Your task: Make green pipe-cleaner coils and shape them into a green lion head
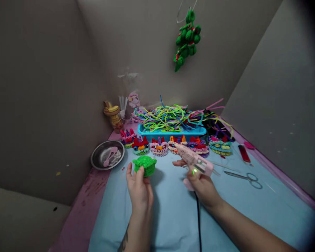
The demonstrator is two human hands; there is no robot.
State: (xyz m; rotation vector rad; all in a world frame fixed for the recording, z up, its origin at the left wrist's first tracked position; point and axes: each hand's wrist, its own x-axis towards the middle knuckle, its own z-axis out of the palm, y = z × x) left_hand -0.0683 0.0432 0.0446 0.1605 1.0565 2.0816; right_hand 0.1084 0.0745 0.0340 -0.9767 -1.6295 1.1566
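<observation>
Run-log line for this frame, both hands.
left hand: holds green fuzzy piece | right hand: holds pink glue gun | scissors: on blue cover

From my end I can read no words, brands or numbers. The tumbler point(116, 122) carries pale, script-like marks, too small and blurred for me to make out, and on the pink glue gun point(195, 159) I can pick out no legible lettering either.
</observation>
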